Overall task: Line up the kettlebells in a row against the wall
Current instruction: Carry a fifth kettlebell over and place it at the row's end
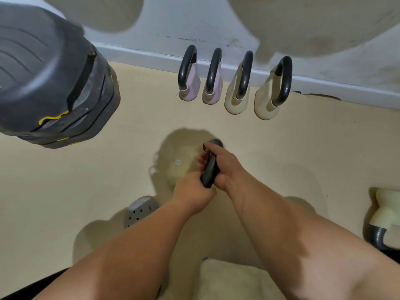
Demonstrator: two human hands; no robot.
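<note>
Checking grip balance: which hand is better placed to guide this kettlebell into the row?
Probably right. The right hand grips the handle's far end, nearest the row's open end beside the rightmost cream kettlebell; the left hand grips the near end.

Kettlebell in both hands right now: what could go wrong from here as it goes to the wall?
1. The held kettlebell, both hands on its handle, could clip the four kettlebells already lined up when set down.
2. A grey shoe sits just below it; a slipped grip could land there.
3. Another kettlebell lies at the right, a possible trip hazard.
</note>
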